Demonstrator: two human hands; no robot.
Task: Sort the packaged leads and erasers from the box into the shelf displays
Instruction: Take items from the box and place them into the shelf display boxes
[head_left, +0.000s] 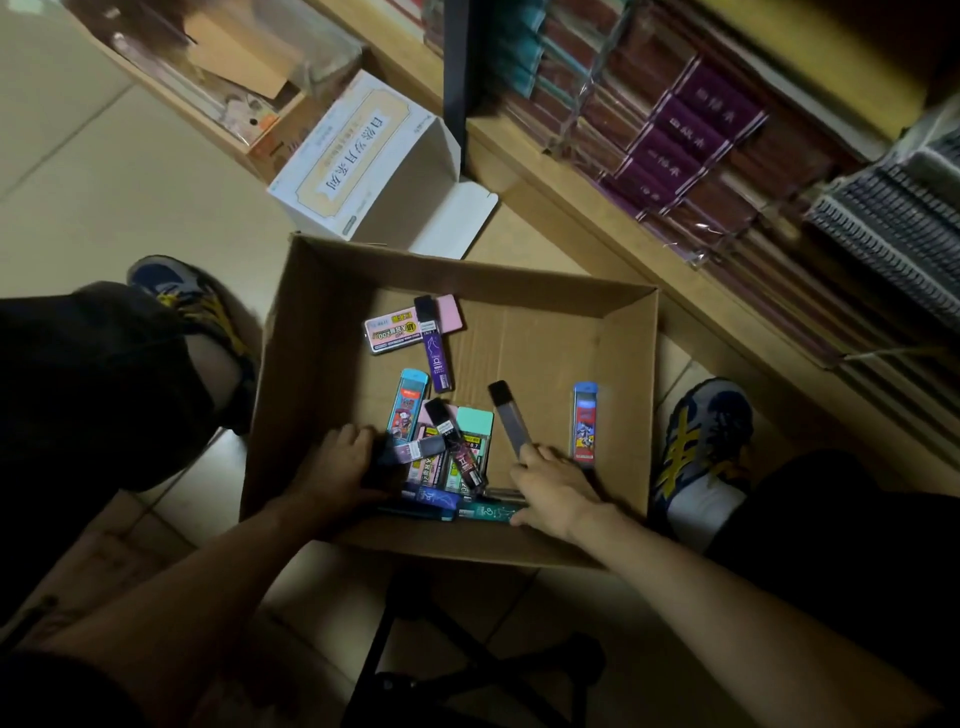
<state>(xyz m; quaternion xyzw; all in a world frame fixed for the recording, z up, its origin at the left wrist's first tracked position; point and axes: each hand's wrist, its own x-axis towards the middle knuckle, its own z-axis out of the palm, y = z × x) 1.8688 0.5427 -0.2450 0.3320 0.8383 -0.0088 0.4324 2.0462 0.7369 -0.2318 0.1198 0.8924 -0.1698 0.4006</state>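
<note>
Both hands work inside the cardboard box (322, 312) on the floor.
The pile of lead cases (475, 431) lies overlapped, so lifting one could drag its neighbours or let it slip. The left hand (337, 467) curls round a dark lead case (415, 449) at the pile's left edge; the right hand (553, 491) pinches a grey lead case (511, 415), its far end tilted up. A blue lead case (585, 421) lies alone nearer the shelf (623, 260).

Both bare forearms reach forward and down, converging. Left grip (340, 465) palm down, fingers curled round the end of a dark lead pack (418, 449). Right grip (558, 491) palm down, fingertips pinching the near end of a grey lead case (511, 415).
</note>
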